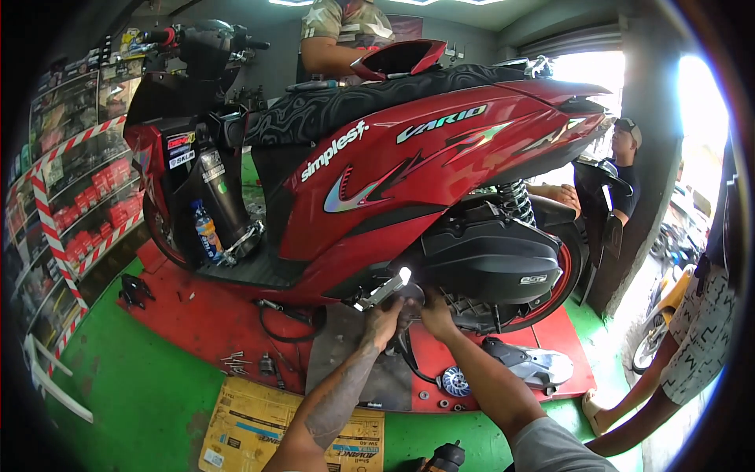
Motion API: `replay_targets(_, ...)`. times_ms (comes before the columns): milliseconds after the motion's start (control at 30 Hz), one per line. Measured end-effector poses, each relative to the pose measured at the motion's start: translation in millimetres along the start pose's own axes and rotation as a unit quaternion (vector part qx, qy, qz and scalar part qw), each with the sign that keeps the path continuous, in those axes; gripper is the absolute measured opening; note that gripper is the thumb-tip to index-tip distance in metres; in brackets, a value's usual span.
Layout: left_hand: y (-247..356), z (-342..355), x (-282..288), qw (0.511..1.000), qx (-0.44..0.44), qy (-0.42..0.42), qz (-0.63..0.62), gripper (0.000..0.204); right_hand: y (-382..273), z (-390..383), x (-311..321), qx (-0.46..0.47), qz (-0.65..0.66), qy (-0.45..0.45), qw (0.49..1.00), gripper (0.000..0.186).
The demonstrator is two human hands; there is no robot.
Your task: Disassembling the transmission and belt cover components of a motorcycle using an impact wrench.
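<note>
A red scooter (377,181) stands side-on in front of me, its black engine casing (487,259) low at the right. Both my hands reach in beneath the body, just left of that casing. My left hand (383,324) and my right hand (436,316) are closed close together at a dark, rounded part (410,296), whose kind I cannot make out. Several fingertips are hidden or in shadow. Just above my left hand, a silver bar-shaped work light (384,291) shines at its upper end.
On the red platform (197,322) lie a dark mat (346,366), loose bolts (236,362), a blue-silver fan wheel (455,381) and a grey-black cover (535,363). Flattened cardboard (244,425) and a black tool (446,456) are near me. People stand behind the scooter and at right.
</note>
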State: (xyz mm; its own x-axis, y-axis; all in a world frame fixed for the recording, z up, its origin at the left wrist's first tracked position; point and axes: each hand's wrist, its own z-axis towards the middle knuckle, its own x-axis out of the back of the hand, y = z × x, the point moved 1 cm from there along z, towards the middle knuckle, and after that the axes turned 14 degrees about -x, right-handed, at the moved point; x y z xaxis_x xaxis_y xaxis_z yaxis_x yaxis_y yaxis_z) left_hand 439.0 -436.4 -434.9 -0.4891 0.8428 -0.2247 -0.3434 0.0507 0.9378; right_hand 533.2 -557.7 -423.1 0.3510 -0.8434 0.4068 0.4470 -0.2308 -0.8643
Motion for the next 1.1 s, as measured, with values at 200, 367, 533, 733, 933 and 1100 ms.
replay_targets(200, 4.9, -41.0, 4.6, 0.997, 0.011, 0.021, -0.071, 0.029, -21.0, -43.6, 2.6, -0.064, 0.060, -0.013, 0.996, 0.034)
replay_targets(367, -1.5, -78.9, -25.2, 0.991, -0.001, -0.010, -0.130, 0.035, -34.2, -85.5, 45.0, -0.057, 0.053, 0.008, 0.997, 0.034)
replay_targets(533, 18.8, -119.9, -63.6, 0.964, 0.037, -0.100, -0.245, 0.031, -95.7, -141.3, 101.2, 0.068, -0.116, 0.051, 0.990, 0.037)
replay_targets(733, 56.0, -125.5, -118.0, 0.929, 0.070, -0.154, -0.330, 0.022, -100.6, -166.5, 145.8, 0.196, -0.212, 0.190, 0.938, 0.052)
replay_targets(933, 50.8, -154.9, -110.5, 0.881, 0.047, -0.106, -0.458, 0.032, -107.4, -154.2, 164.0, 0.324, -0.238, 0.187, 0.896, 0.043)
replay_targets(1100, 24.1, -160.3, -120.9, 0.861, -0.002, -0.054, -0.505, 0.042, -97.1, -163.2, 159.4, 0.408, -0.260, 0.131, 0.865, 0.034)
